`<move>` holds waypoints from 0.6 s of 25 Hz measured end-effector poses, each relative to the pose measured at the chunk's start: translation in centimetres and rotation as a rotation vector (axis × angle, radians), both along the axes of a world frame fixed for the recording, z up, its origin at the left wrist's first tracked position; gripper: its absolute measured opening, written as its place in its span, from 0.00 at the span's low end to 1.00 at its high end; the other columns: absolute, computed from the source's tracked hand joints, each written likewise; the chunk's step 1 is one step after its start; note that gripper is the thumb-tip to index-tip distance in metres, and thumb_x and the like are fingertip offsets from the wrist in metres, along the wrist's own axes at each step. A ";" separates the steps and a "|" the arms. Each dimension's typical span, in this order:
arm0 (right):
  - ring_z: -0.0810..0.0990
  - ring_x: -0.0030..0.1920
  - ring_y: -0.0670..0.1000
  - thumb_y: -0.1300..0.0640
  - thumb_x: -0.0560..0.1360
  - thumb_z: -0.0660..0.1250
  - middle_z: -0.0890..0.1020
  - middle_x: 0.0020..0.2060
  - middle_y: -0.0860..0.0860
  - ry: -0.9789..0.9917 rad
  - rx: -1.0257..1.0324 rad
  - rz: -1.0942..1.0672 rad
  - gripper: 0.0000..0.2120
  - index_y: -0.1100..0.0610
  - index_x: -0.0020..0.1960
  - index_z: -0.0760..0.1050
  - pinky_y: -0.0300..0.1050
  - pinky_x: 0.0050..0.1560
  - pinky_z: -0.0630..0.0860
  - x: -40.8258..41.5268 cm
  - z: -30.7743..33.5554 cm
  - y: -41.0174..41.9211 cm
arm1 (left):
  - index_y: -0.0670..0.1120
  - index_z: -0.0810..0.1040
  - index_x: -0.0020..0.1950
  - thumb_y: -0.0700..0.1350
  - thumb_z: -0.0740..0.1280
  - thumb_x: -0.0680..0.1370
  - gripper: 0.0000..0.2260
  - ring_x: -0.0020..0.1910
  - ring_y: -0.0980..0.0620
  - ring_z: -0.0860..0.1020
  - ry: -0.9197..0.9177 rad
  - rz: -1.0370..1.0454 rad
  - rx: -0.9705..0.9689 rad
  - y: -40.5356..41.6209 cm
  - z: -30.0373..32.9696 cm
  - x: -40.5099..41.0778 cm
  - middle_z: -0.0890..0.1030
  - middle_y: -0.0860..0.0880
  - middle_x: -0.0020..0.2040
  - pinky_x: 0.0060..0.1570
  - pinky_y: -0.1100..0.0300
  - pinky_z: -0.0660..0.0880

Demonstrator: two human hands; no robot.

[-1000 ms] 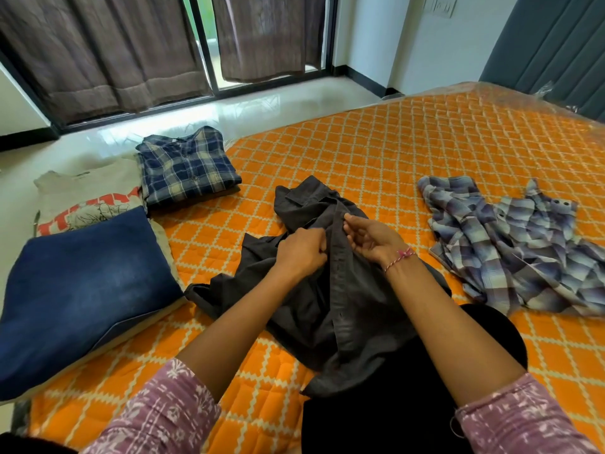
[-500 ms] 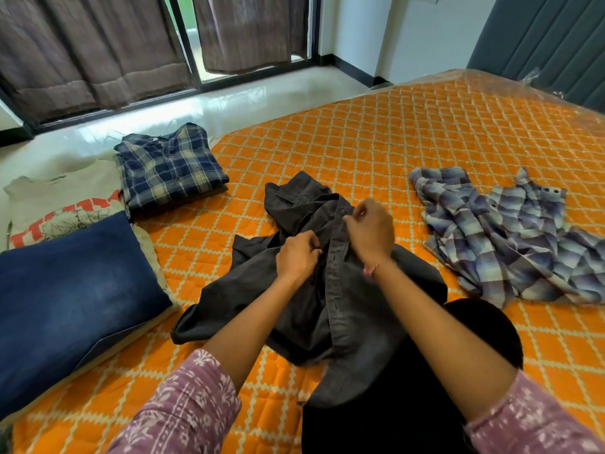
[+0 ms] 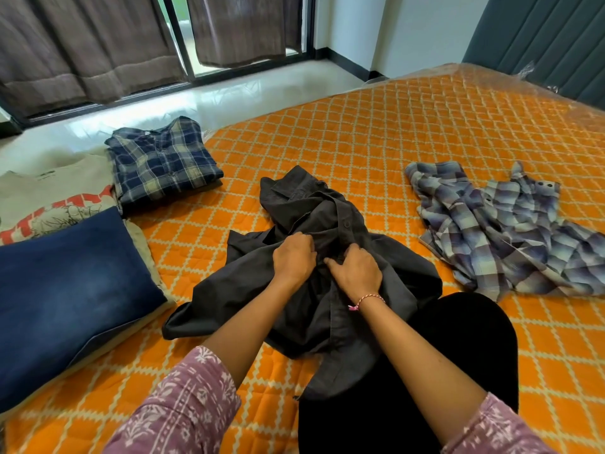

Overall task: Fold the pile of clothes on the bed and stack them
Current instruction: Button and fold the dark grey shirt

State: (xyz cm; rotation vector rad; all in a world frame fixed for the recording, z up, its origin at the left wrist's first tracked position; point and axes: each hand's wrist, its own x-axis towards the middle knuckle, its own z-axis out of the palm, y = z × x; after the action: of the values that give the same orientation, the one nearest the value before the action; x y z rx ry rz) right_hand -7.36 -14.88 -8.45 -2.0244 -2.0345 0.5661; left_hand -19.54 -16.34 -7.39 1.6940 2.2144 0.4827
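On the orange bed, the crumpled dark shirt lies lengthwise away from the person, collar at the far end. Left hand and right hand both pinch its button strip.

Crumpled dark grey shirt at centre frame on the orange quilted bed, rumpled lilac plaid shirt at right, folded navy plaid shirt, printed beige tee and folded denim at left
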 end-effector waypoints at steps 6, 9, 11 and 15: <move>0.77 0.58 0.62 0.57 0.73 0.69 0.77 0.58 0.62 -0.009 -0.145 -0.070 0.20 0.65 0.60 0.70 0.52 0.53 0.75 0.6 -0.9 0.4 | 0.46 0.77 0.42 0.43 0.68 0.77 0.05 0.45 0.48 0.79 -0.185 0.050 -0.112 -0.3 0.2 -0.4 0.79 0.49 0.41 0.40 0.56 0.74; 0.80 0.51 0.62 0.62 0.73 0.67 0.81 0.50 0.61 0.144 -0.207 -0.207 0.09 0.65 0.51 0.77 0.49 0.45 0.76 1.7 -0.8 1.6 | 0.44 0.79 0.41 0.43 0.68 0.77 0.05 0.43 0.49 0.79 -0.250 0.074 -0.129 -0.1 0.4 -0.2 0.78 0.50 0.38 0.41 0.56 0.75; 0.80 0.48 0.60 0.62 0.72 0.68 0.81 0.47 0.59 0.202 -0.287 -0.250 0.08 0.63 0.49 0.79 0.46 0.41 0.75 2.5 -0.3 2.1 | 0.44 0.79 0.40 0.42 0.69 0.77 0.06 0.40 0.52 0.77 -0.347 0.076 -0.166 0.0 0.7 -0.3 0.77 0.52 0.35 0.41 0.57 0.74; 0.71 0.29 0.47 0.66 0.75 0.64 0.75 0.30 0.52 0.798 -0.673 -0.324 0.10 0.56 0.36 0.72 0.39 0.33 0.68 2.9 1.2 1.8 | 0.42 0.77 0.37 0.41 0.68 0.77 0.09 0.32 0.55 0.72 -0.517 0.027 -0.235 -0.4 2.1 -1.3 0.73 0.51 0.30 0.33 0.63 0.68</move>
State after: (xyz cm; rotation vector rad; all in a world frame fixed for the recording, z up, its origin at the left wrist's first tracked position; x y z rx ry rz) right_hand -4.42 -13.06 -7.28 -1.8692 -1.0892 1.7956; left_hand -20.79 -16.76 -5.24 1.2481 1.8356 0.5656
